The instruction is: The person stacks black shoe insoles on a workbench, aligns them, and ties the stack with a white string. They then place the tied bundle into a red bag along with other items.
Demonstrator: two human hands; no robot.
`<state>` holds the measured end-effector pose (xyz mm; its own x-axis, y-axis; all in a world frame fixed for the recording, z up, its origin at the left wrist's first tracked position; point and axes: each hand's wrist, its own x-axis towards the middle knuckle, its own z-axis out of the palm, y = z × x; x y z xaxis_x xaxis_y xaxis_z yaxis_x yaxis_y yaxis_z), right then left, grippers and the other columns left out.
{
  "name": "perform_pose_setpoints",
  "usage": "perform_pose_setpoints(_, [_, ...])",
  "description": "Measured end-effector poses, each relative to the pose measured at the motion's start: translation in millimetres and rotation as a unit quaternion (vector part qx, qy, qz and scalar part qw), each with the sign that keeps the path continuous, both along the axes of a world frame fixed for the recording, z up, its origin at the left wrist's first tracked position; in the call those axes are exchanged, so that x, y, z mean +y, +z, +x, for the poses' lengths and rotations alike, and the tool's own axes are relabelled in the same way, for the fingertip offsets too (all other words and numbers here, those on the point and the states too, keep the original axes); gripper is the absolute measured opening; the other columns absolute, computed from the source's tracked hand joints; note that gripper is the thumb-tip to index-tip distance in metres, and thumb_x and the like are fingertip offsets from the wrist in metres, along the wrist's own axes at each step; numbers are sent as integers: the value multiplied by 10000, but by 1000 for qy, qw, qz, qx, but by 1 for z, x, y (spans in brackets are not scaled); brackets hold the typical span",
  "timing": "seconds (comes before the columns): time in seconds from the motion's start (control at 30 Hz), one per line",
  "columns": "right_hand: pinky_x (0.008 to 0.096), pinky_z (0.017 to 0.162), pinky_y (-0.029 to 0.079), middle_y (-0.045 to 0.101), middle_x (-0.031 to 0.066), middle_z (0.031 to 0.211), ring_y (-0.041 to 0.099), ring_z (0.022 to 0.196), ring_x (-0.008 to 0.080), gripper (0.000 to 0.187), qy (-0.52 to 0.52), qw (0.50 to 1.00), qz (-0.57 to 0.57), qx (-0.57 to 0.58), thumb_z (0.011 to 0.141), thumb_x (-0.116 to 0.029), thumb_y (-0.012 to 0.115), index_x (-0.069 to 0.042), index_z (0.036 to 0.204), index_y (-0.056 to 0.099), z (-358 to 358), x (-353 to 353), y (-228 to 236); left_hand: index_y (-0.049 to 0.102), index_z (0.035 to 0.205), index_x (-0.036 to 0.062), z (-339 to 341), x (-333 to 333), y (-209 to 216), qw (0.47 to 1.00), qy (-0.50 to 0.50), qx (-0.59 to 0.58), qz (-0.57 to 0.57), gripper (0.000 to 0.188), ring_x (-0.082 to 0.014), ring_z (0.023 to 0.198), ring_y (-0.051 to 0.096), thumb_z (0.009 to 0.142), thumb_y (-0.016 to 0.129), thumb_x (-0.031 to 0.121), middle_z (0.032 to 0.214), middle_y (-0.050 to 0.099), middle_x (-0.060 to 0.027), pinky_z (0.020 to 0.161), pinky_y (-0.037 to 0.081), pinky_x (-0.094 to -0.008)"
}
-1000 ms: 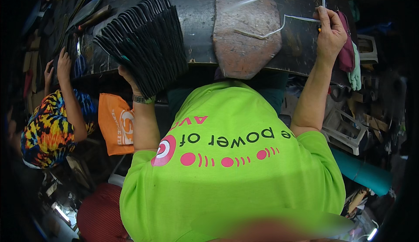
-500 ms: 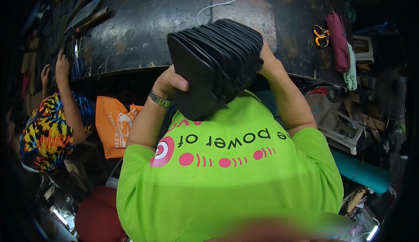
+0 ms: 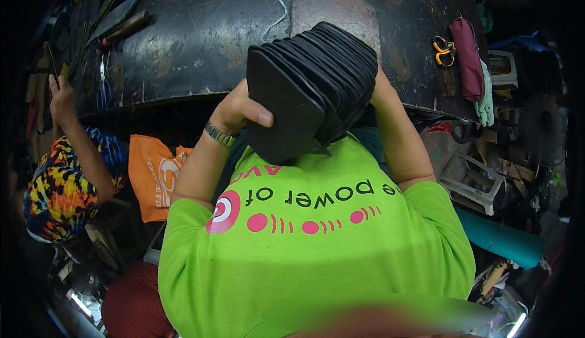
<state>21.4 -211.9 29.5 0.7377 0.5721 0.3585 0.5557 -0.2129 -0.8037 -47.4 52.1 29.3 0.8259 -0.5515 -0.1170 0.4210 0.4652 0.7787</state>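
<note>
Between my two hands I hold a thick stack of flat black pieces [image 3: 317, 82], smooth and leather-like, with rounded corners. The stack is raised in front of my chest, and its layers fan slightly along the top. At the stack's left end, my left hand [image 3: 241, 107] presses its thumb against the outer face; its other fingers are hidden behind. My right hand [image 3: 384, 88] grips the right end, mostly covered by the stack. A dark worktable [image 3: 189, 51] lies just beyond the stack.
Orange-handled snips [image 3: 443, 51] and a maroon pouch [image 3: 467, 60] lie at the table's right, and blue-handled scissors [image 3: 104, 88] at its left. A white cord [image 3: 281, 6] runs behind the stack. A co-worker in a multicoloured shirt [image 3: 61, 185] sits left, near an orange bag [image 3: 149, 176].
The stack has shifted slightly right in the view and turned a little, its front face showing more. The co-worker's hand has moved left, away from the table edge.
</note>
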Motion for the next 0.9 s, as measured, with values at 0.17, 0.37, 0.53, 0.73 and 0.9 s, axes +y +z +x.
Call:
perform_pose_setpoints(0.17, [317,810,512,715,106,897,593,827,134,201,-62,979,-17,194,815,-19,666,51,1004,661,14,-16,21,543,1308,-54,11,-10,15,998,24,27,46,814,-235,1076,646,589,798,229,1181,665,-137,954,508,-319])
perform_pose_setpoints(0.37, [206,700,438,656,-40,856,544,777,41,178,-158,952,-120,234,930,-120,697,17,1040,725,38,-60,52,522,1329,-37,39,-22,30,990,74,37,113,642,-213,1033,667,784,699,252,1170,657,-153,910,547,-319])
perform_pose_setpoints(0.53, [236,686,451,650,-2,790,546,736,70,176,-138,966,-102,194,913,-138,698,31,963,705,36,-71,59,529,1283,-64,53,-31,39,990,66,36,119,651,-192,942,679,776,747,282,1115,642,-153,822,575,-286])
perform_pose_setpoints(0.73, [222,682,443,635,-15,806,549,750,55,140,-117,963,-164,180,908,-91,684,30,977,696,20,-73,80,539,1263,-58,63,-37,45,990,43,52,123,589,-182,918,695,809,760,247,1101,653,-145,800,585,-273])
perform_pose_setpoints(0.9, [240,655,444,626,8,798,560,723,78,107,-128,978,-100,132,901,-51,670,25,973,692,7,-64,104,523,1281,-61,70,-45,46,989,40,49,135,616,-185,903,706,804,785,227,1112,653,-170,795,596,-270])
